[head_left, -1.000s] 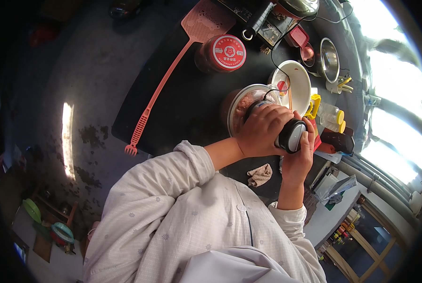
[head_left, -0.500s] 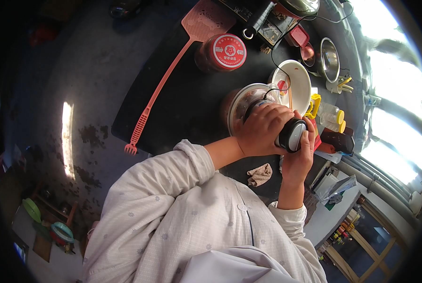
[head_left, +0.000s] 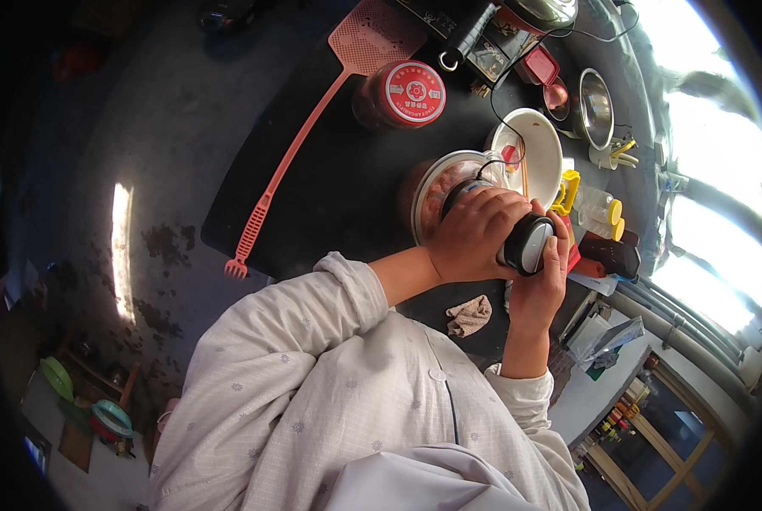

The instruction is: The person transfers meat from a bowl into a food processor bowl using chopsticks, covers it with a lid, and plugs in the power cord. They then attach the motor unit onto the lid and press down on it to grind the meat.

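A corded food chopper stands on the black table, its black motor head (head_left: 529, 244) on top of a clear round bowl (head_left: 418, 204). Pinkish, meat-like bits show through the lid. My left hand (head_left: 478, 232) is closed around the side of the motor head. From the other side my right hand (head_left: 541, 277) grips the same motor head, thumb on its edge. The two hands nearly meet on it. A thin black cord (head_left: 508, 158) runs from the chopper toward the back.
A red-lidded jar (head_left: 414, 94) and a pink fly swatter (head_left: 306, 134) lie left of the bowl. Behind the chopper is a white bowl (head_left: 544, 140); a steel bowl (head_left: 596, 109) stands farther right. A crumpled cloth (head_left: 469, 316) lies near my body. Yellow-capped bottles (head_left: 600, 210) stand at right.
The pinkish contents of the chopper bowl have shifted and show more plainly under the lid. My hands keep the same hold and place.
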A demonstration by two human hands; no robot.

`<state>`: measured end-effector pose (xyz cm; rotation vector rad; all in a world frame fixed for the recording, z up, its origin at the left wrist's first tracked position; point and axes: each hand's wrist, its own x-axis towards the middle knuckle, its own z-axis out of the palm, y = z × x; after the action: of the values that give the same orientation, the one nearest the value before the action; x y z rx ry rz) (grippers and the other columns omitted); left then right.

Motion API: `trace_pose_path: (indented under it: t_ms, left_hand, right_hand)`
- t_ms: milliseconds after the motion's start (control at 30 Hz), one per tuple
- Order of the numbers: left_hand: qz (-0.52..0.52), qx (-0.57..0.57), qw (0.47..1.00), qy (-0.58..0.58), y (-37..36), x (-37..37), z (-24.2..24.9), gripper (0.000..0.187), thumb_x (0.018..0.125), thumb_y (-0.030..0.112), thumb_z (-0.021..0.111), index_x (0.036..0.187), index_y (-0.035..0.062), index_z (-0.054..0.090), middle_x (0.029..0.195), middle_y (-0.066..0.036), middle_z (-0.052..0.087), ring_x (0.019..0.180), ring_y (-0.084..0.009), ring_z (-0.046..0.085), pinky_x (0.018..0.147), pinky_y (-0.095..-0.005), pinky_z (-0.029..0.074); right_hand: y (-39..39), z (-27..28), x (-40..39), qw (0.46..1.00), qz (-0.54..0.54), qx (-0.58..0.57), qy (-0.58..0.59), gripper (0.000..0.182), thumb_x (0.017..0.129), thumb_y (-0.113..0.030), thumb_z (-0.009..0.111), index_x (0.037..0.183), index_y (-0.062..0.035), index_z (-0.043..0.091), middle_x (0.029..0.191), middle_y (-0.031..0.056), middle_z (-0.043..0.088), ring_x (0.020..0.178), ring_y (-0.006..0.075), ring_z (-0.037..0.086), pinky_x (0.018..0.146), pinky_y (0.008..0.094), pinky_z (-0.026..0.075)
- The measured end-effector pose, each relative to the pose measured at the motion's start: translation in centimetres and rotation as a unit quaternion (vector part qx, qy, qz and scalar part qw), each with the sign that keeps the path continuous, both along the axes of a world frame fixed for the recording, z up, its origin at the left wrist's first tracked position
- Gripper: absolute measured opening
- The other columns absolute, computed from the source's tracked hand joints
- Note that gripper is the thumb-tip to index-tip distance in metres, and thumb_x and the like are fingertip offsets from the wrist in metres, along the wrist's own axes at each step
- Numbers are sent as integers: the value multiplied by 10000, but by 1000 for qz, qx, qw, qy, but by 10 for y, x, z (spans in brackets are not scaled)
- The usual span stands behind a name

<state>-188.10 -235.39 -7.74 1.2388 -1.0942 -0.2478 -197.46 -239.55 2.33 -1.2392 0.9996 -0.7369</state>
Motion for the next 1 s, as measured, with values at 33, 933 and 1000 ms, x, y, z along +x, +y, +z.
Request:
trace_pose_path:
  t_ms: [33,933,1000]
  left_hand:
    - [7,-3,1000,1,0,1,1,893,575,388,867,1306,87,450,1273,-111,544,1201,-314,514,1043,-470,360]
    - [13,-8,1000,6,1,2,3,840,577,369,879,1272,93,497,1229,-95,568,1167,-300,535,1036,-460,382]
    - [13,-10,1000,8,1,2,3,845,573,370,880,1273,92,496,1231,-96,568,1167,-302,535,1036,-461,381]
  right_hand:
    - [0,0,0,1000,0,-1,0,364,1012,-150,386,1348,-31,462,1397,172,502,1291,244,486,1109,374,370]
    - [1,1,1,1000,-3,1,-2,362,1013,-150,387,1349,-34,459,1406,177,495,1292,251,483,1109,374,369]
    - [1,1,1,1000,-2,0,-1,364,1013,-151,388,1351,-33,456,1408,178,493,1294,253,481,1111,376,367]
